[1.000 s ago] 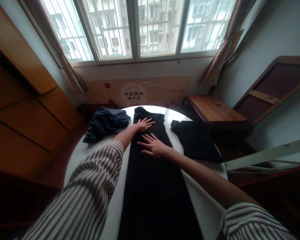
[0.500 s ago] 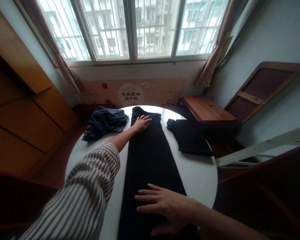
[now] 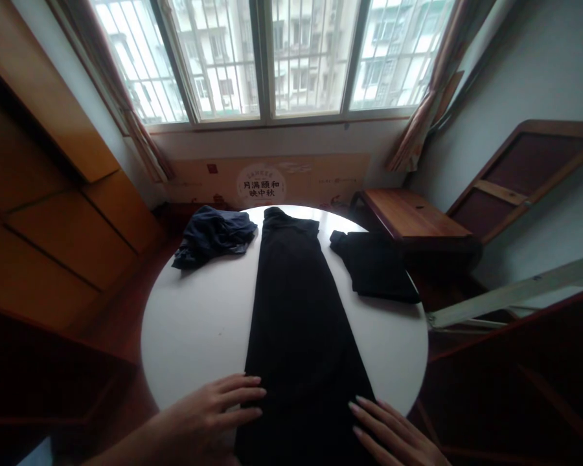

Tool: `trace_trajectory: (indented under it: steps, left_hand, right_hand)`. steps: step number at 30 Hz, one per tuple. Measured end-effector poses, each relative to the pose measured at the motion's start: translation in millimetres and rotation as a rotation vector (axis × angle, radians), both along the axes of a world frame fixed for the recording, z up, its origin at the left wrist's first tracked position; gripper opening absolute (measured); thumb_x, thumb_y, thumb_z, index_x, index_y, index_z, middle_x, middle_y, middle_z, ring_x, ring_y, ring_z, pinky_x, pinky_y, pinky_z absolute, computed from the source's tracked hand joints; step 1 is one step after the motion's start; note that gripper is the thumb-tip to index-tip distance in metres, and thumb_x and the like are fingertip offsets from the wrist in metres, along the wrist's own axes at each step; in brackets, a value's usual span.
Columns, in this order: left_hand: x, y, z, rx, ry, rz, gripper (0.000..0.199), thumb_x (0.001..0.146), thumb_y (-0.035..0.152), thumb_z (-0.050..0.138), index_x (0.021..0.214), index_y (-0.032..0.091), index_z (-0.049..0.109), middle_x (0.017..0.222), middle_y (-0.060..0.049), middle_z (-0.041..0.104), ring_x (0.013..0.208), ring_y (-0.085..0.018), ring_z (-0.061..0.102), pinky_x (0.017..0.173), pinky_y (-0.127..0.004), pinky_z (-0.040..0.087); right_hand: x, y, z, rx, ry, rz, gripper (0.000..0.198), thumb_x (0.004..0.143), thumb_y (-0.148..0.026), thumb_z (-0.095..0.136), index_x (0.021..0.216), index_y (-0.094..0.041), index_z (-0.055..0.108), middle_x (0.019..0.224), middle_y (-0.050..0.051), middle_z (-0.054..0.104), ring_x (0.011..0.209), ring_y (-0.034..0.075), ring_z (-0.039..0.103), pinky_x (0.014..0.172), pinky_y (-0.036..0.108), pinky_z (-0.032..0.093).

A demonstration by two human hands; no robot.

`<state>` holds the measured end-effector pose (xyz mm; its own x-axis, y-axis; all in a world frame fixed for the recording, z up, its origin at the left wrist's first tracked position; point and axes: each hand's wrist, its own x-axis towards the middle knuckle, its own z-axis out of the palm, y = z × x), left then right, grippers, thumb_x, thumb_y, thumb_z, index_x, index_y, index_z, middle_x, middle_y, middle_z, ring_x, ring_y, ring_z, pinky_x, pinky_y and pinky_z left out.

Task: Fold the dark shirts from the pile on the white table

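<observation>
Black trousers [image 3: 301,304] lie flat and lengthwise over the white round table [image 3: 194,330], with the waistband at the far end and the near part running out of view at the bottom. At their left edge, near me, rests my left hand [image 3: 218,411], fingers stretched out with the tips on the cloth. My right hand [image 3: 398,433] is at the opposite edge, its fingers also straight and lying on the fabric. Neither hand grips anything. Part of each hand is cut off or hidden low in the picture.
A crumpled dark blue garment [image 3: 214,236] sits at the table's far left. On the right is a folded black garment [image 3: 381,268], reaching the table edge. Beyond stand a wooden bench [image 3: 418,213] and, by the wall, a leaning framed panel [image 3: 525,171]. Orange-brown cabinets [image 3: 48,259] line the left.
My left hand has come back from the waistband to the near left edge of the trousers. My right hand has shifted from their middle to the right edge. The view has moved slightly left.
</observation>
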<state>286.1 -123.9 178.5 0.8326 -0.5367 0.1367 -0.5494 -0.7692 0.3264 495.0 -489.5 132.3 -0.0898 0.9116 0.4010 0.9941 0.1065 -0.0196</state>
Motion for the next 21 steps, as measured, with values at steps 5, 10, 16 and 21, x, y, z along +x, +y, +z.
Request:
trace_trajectory:
  steps: [5,10,16,21]
  left_hand:
    - [-13,2,-4.3,0.105,-0.174,-0.063,0.050,0.092,0.042,0.062,0.132,0.013,0.055,0.135,-0.014,0.061,0.131,-0.025,0.053,0.109,-0.038,0.047]
    - [-15,3,-8.1,0.128,-0.310,-0.095,0.026,0.094,0.024,0.060,0.119,0.017,0.064,0.123,-0.009,0.069,0.120,-0.020,0.060,0.106,-0.033,0.048]
    - [1,6,2.6,0.156,-0.319,-0.128,0.030,0.094,0.014,0.056,0.123,0.015,0.062,0.124,-0.009,0.068,0.111,-0.019,0.063,0.104,-0.037,0.049]
    - [26,-4,4.7,0.035,-0.349,-0.158,0.029,0.093,0.012,0.057,0.122,0.018,0.060,0.116,-0.009,0.072,0.106,-0.017,0.066,0.099,-0.034,0.051]
  right_hand:
    - [5,5,22,-0.082,-0.002,0.094,0.044,0.093,-0.015,0.053,0.136,-0.016,0.058,0.138,0.008,0.058,0.130,0.025,0.053,0.101,0.035,0.053]
    - [9,10,47,-0.056,0.291,0.118,0.048,0.093,-0.012,0.050,0.140,-0.021,0.055,0.122,0.009,0.070,0.115,0.023,0.066,0.091,0.027,0.058]
    - [13,29,43,0.109,0.555,-0.187,0.037,0.092,-0.014,0.054,0.125,-0.024,0.066,0.111,0.009,0.074,0.097,0.019,0.073,0.083,0.023,0.060]
    - [19,59,53,0.286,0.605,-0.180,0.028,0.091,-0.014,0.057,0.115,-0.022,0.068,0.098,0.008,0.074,0.088,0.018,0.073,0.076,0.024,0.061]
